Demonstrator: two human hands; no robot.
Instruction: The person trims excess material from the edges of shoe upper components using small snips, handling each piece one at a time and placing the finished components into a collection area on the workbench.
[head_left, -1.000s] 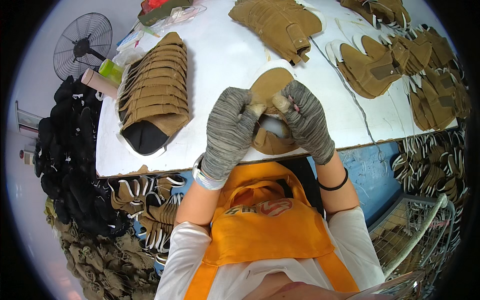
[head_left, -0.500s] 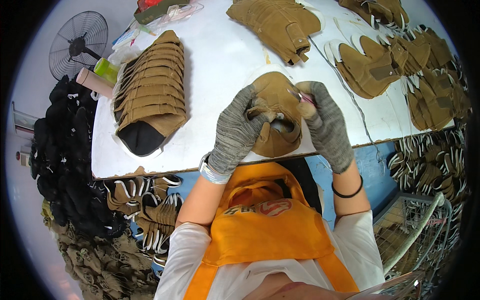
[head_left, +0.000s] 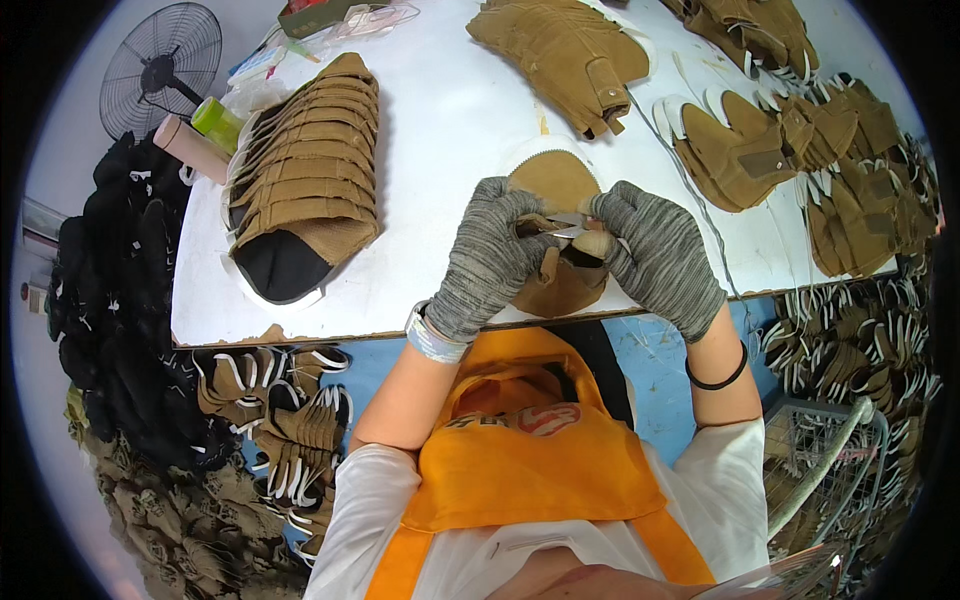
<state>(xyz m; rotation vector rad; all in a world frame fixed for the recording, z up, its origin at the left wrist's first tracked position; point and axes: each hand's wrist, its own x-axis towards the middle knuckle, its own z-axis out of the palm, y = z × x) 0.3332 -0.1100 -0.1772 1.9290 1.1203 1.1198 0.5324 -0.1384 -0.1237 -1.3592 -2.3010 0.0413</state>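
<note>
A brown suede shoe upper (head_left: 556,178) with a white-edged toe lies at the table's near edge, toe pointing away from me. My left hand (head_left: 490,255), in a grey knit glove with bare fingertips, is closed on the left side of its opening. My right hand (head_left: 655,255), gloved alike, is closed around small thread snips (head_left: 568,225). Their metal blades stick out leftward over the upper's opening, close to my left fingertips. My right palm hides the handle. Whether the blades touch any thread is too small to tell.
A row of nested brown uppers (head_left: 310,165) stands at the left of the white table (head_left: 425,200). More stacks (head_left: 570,60) lie at the back and right (head_left: 735,150). Loose cord (head_left: 690,185) trails over the table. Bundled uppers (head_left: 300,430) and a wire basket (head_left: 820,440) sit below.
My right hand has turned inward and brought the snips from the upper's right side over its opening. My left hand keeps its grip. The whole view has shifted slightly.
</note>
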